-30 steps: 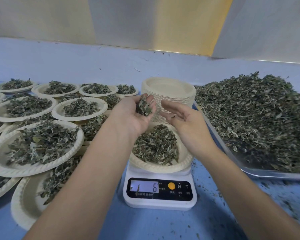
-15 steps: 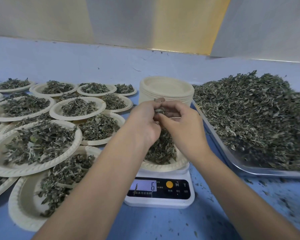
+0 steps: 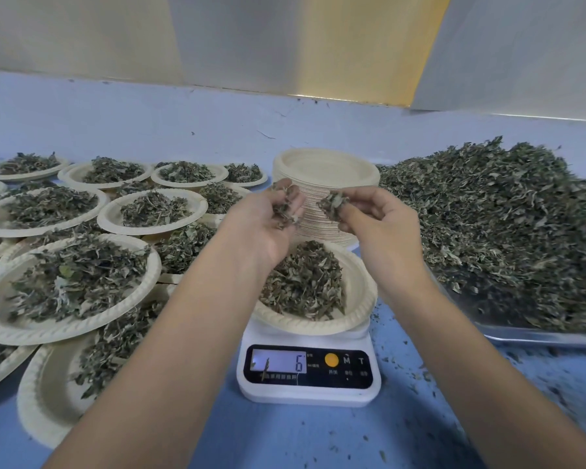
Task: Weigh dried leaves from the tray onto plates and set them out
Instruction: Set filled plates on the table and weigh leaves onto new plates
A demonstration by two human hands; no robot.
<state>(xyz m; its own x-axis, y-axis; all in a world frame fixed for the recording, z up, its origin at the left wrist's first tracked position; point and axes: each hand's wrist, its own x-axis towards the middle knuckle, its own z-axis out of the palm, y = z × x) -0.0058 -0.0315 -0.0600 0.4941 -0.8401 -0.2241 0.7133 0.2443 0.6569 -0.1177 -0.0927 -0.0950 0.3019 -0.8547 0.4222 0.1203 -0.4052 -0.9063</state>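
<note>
My left hand [image 3: 267,228] cups spare leaves [image 3: 284,208] over the plate [image 3: 361,299] on the scale [image 3: 308,390], fingers curled round them; my right hand [image 3: 379,225] pinches a small tuft [image 3: 332,202] beside it, fingers together, to top up the weight gradually; the tray [image 3: 538,337] lies just right

The scale [image 3: 308,374] display reads "6"; its buttons are marked "M" and "T".

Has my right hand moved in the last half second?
Yes: the right hand, pinching leaves, has shifted rightward across the plate stack, away from the left hand.
</note>
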